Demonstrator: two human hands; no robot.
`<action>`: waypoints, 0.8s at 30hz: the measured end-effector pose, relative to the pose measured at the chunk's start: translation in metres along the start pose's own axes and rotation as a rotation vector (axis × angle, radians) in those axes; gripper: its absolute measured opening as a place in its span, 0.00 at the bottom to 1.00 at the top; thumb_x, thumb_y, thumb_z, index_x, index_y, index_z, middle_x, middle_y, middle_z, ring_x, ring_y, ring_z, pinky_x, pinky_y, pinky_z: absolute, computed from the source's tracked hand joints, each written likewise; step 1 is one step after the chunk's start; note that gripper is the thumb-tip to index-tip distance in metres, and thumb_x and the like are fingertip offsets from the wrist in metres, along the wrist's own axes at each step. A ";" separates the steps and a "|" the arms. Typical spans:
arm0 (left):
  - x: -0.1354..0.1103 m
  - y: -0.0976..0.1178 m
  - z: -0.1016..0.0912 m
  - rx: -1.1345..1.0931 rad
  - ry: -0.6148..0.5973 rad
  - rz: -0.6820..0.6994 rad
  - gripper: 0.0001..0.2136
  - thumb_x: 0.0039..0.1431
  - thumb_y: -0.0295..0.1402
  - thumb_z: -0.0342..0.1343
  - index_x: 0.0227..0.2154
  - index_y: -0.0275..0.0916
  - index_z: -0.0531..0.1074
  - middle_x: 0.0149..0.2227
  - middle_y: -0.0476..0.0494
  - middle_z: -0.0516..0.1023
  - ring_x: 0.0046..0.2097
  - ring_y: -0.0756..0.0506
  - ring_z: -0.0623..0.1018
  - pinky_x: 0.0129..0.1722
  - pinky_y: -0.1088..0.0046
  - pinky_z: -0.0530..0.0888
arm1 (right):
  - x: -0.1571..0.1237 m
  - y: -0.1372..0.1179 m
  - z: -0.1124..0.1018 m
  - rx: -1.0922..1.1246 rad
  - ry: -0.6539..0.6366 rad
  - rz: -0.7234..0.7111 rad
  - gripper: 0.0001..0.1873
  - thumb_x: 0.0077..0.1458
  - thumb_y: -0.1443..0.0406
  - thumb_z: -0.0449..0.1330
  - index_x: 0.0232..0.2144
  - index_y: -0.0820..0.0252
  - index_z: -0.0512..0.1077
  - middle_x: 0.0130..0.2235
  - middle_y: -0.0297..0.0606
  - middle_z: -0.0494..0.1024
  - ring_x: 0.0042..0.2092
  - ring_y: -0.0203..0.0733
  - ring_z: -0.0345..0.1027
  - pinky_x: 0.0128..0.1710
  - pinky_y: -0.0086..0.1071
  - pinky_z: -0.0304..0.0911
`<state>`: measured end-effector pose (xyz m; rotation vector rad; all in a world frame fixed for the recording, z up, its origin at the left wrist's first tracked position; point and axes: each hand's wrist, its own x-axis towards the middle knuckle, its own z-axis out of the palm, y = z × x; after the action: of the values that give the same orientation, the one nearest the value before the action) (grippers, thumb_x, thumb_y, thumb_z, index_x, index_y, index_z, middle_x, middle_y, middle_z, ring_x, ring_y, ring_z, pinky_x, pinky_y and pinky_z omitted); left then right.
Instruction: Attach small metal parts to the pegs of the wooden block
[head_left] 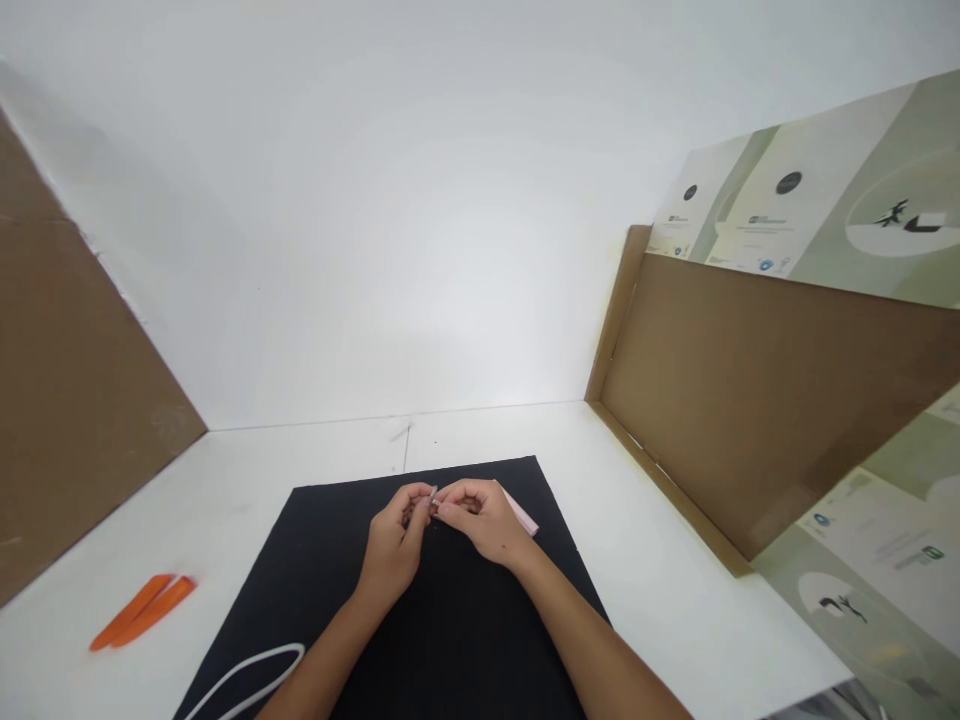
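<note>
My left hand (397, 540) and my right hand (484, 518) meet over the black mat (465, 620), fingertips nearly touching. Both are closed in a pinch. Between the fingertips shows a small, thin, pale piece (433, 493), too small to name; most of it is hidden by the fingers. Beside my right hand, partly covered by it, lies a flat pale pink strip (523, 515) on the mat.
Two long orange pieces (142, 612) lie side by side on the white table (247, 500) at the left. A white cord loop (251, 680) reaches onto the mat near my left forearm. Brown cardboard panels (82, 380) and an open cardboard flap (757, 390) flank the table.
</note>
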<state>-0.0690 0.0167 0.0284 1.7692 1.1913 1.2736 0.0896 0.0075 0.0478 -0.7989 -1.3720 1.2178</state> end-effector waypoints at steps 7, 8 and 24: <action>-0.002 0.006 0.000 -0.002 -0.037 0.014 0.12 0.64 0.39 0.48 0.40 0.39 0.72 0.34 0.47 0.77 0.34 0.48 0.76 0.36 0.74 0.72 | 0.002 0.001 0.004 0.011 0.149 0.058 0.14 0.49 0.55 0.66 0.26 0.62 0.74 0.26 0.37 0.79 0.32 0.42 0.76 0.36 0.35 0.72; -0.002 0.006 0.000 -0.003 -0.035 0.013 0.12 0.64 0.39 0.48 0.40 0.39 0.73 0.34 0.47 0.77 0.34 0.48 0.76 0.36 0.74 0.72 | 0.002 0.001 0.004 0.018 0.153 0.061 0.14 0.48 0.55 0.66 0.25 0.62 0.74 0.25 0.37 0.79 0.32 0.42 0.76 0.36 0.35 0.72; -0.002 0.005 -0.001 0.045 -0.022 0.045 0.11 0.64 0.39 0.48 0.39 0.39 0.72 0.34 0.46 0.78 0.35 0.47 0.77 0.38 0.73 0.74 | 0.001 -0.004 0.003 -0.013 0.086 0.037 0.14 0.52 0.55 0.64 0.29 0.61 0.75 0.29 0.38 0.80 0.34 0.41 0.76 0.39 0.36 0.71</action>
<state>-0.0685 0.0127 0.0322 1.8471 1.1827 1.2587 0.0872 0.0067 0.0519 -0.8798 -1.3017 1.1904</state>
